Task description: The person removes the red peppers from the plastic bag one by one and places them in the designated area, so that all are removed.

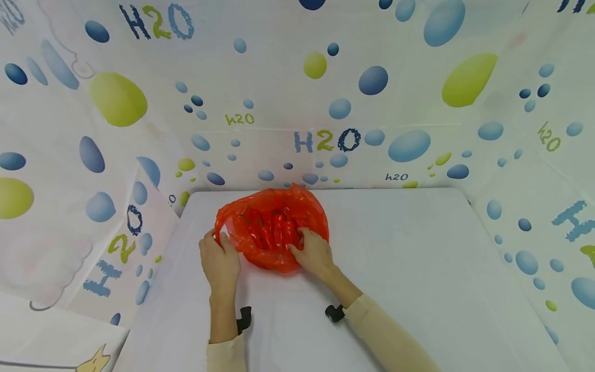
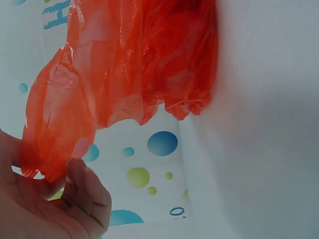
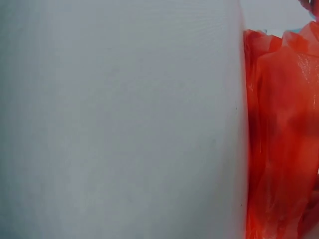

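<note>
A red plastic bag (image 1: 260, 258) lies on the white table with its mouth spread toward the camera. Several shiny red peppers (image 1: 278, 231) with thin stems show side by side inside it. At the bag's left, my left hand (image 1: 219, 261) pinches the rim; the left wrist view shows the thin film between thumb and fingers. My right hand (image 1: 316, 253) is at the bag's right side, its thumb and fingers at the mouth beside the rightmost pepper. I cannot tell whether it grips the pepper or the film. In the right wrist view the bag (image 3: 284, 134) covers most of that hand.
The white table (image 1: 409, 268) extends to the right of the bag and toward the front. Behind it and along the sides hangs a white sheet (image 1: 279, 67) printed with blue and green drops. A black wrist strap part (image 1: 334, 313) sits on the right forearm, another (image 1: 244, 318) on the left.
</note>
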The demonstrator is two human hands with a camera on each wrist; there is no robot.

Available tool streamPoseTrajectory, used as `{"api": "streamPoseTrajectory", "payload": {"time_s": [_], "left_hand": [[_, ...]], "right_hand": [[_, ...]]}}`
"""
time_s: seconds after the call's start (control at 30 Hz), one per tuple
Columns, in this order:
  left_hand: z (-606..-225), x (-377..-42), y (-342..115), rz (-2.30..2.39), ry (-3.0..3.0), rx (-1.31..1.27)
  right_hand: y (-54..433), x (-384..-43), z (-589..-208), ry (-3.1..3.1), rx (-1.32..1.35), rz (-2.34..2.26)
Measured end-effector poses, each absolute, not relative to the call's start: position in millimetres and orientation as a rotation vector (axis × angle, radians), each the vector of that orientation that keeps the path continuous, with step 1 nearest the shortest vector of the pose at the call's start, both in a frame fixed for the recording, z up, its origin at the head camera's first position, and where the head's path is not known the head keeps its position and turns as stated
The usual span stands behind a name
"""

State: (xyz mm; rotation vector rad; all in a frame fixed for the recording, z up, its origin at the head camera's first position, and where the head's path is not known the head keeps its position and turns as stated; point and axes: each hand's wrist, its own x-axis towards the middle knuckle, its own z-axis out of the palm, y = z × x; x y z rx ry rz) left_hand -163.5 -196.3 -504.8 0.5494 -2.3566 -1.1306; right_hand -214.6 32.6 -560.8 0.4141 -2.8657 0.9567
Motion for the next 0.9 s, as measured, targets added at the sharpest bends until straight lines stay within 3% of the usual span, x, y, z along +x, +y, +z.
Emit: {"api": "streamPoseTrajectory", "payload": {"time_s": [0.9], "left_hand": [[-524.8, -165.4, -182.0, -1.275, -2.159, 0.511]], "right_hand": [[29.3, -220.7, -567.0, -2.9, 0.215, 1.252]]}}
